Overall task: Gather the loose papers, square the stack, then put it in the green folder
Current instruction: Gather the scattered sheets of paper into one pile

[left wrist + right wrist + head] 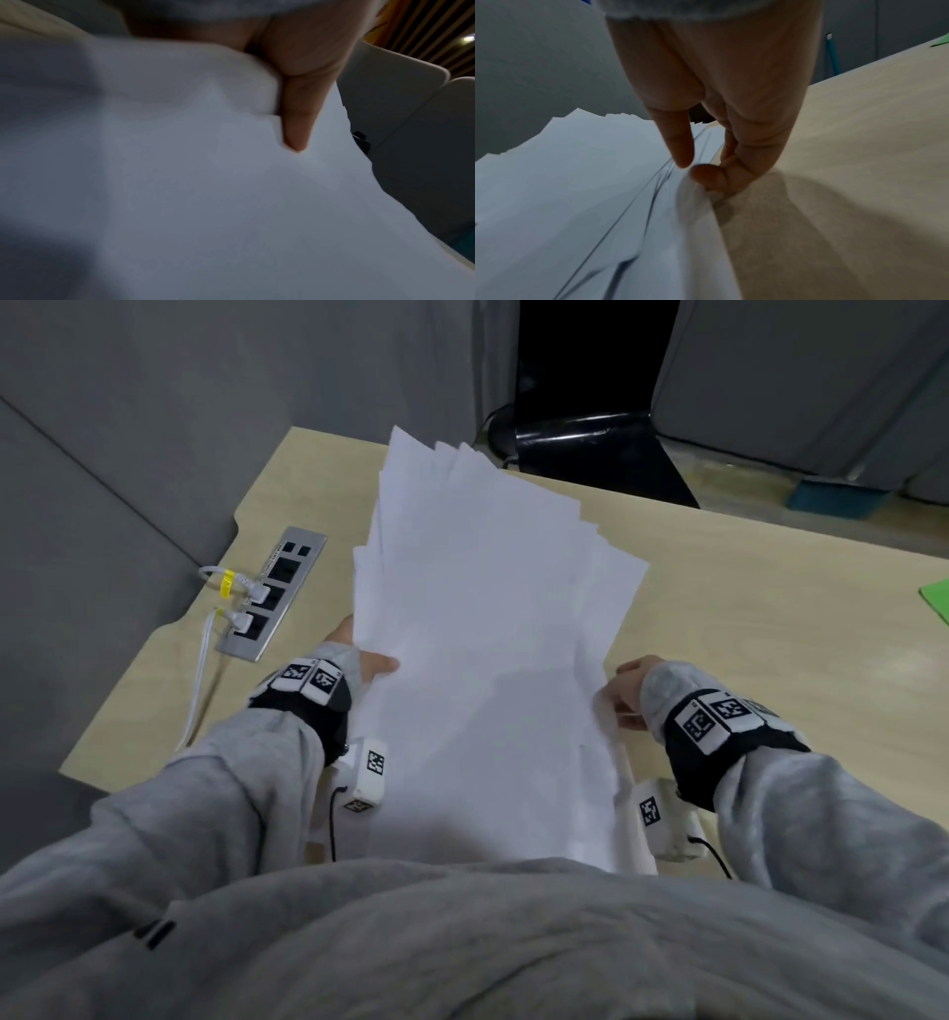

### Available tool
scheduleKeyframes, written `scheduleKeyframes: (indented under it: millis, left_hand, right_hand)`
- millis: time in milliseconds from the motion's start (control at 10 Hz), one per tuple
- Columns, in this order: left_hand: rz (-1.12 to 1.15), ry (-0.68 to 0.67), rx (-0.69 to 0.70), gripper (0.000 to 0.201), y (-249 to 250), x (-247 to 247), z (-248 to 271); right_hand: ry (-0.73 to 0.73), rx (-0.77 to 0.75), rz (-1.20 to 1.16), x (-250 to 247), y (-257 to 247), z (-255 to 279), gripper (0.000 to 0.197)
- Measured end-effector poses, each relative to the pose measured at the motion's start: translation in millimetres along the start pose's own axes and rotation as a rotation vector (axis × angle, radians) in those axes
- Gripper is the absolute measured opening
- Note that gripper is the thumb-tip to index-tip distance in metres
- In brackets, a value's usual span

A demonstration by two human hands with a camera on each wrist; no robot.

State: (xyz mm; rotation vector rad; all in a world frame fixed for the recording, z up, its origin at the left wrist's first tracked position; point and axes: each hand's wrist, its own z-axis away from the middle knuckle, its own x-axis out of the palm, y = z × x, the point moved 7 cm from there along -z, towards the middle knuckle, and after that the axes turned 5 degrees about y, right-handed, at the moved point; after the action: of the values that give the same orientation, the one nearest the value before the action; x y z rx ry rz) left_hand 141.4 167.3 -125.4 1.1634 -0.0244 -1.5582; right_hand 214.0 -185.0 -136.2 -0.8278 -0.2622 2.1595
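above the near middle of the pale wooden surface (pixel 719 588), a fanned, uneven stack of white papers (pixel 488 629) is held up between both hands, its far corners splayed out of line. the left hand (pixel 367 660) grips the stack's left edge, thumb (pixel 298 125) lying on top of the sheets with the rest of the fingers hidden beneath. the right hand (pixel 629 693) pinches the right edge between thumb (pixel 680 142) and curled fingers (pixel 711 176), close above the surface. the hands are apart, one on each side of the stack. at the far right edge lies a corner of the green folder (pixel 937 600), well apart from the papers. on the left, a power strip (pixel 272 593) set into the surface holds white plugs.
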Motion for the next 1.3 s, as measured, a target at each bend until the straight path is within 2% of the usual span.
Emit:
scheduleKeyframes:
  millis: [100, 200, 300, 400, 500, 600, 700, 800, 900, 1000, 1100, 1200, 1300]
  left_hand:
    - [0.095, -0.015, 0.004, 0.073, -10.7, -3.3, -6.2]
    - [0.280, -0.083, -0.008, 0.081, -21.0, 6.0, -4.8]
    - [0.495, -0.116, -0.039, 0.081, -28.9, 10.4, 1.8]
    - [0.625, -0.127, -0.081, 0.064, -28.6, 6.5, 20.3]
    - [0.620, -0.146, -0.091, 0.052, -32.6, 6.3, 17.2]
    - [0.487, -0.122, -0.057, 0.069, -33.5, 4.0, 8.8]
    - [0.313, -0.115, -0.068, 0.085, -59.1, 16.1, -24.6]
    - [0.139, -0.102, -0.051, 0.074, -42.5, 18.1, -9.6]
    - [-0.011, -0.092, 0.023, 0.066, -32.3, 22.4, -4.4]
    - [-0.094, -0.066, 0.012, 0.060, -30.1, 24.4, -4.3]
    - [-0.169, 0.060, -0.084, 0.061, -31.5, 12.0, -5.8]
    - [-0.228, 0.088, -0.073, 0.060, -29.7, 1.5, -6.1]
    - [-0.385, 0.097, 0.014, 0.041, -27.7, -4.4, -3.9]
  right_hand:
    - [0.006, 0.010, 0.146, 11.0, -5.3, 5.8, 0.037]
    - [-0.066, -0.065, 0.269, 20.2, -9.8, 6.5, 0.034]
    - [-0.077, -0.081, 0.249, 18.3, -5.3, 4.0, 0.036]
    - [-0.007, -0.111, 0.217, 16.0, -9.9, 0.3, 0.049]
    - [0.017, -0.116, 0.236, 17.0, -14.2, 2.0, 0.032]
    - [0.043, -0.138, 0.289, 14.5, -16.8, 4.1, 0.025]
    - [0.105, -0.168, 0.330, 9.1, -21.9, 8.7, 0.034]
    - [0.178, -0.241, 0.305, 5.9, -33.2, 18.8, 0.052]
    - [0.218, -0.312, 0.341, -1.2, -49.3, 27.0, 0.044]
    - [0.245, -0.326, 0.398, -13.5, -61.0, 32.7, 0.039]
    - [0.417, -0.325, 0.362, -35.2, -65.6, 41.6, 0.045]
    - [0.566, -0.355, 0.277, -55.3, -68.4, 52.8, 0.044]
    - [0.659, -0.402, 0.187, -68.8, -72.5, 64.1, 0.039]
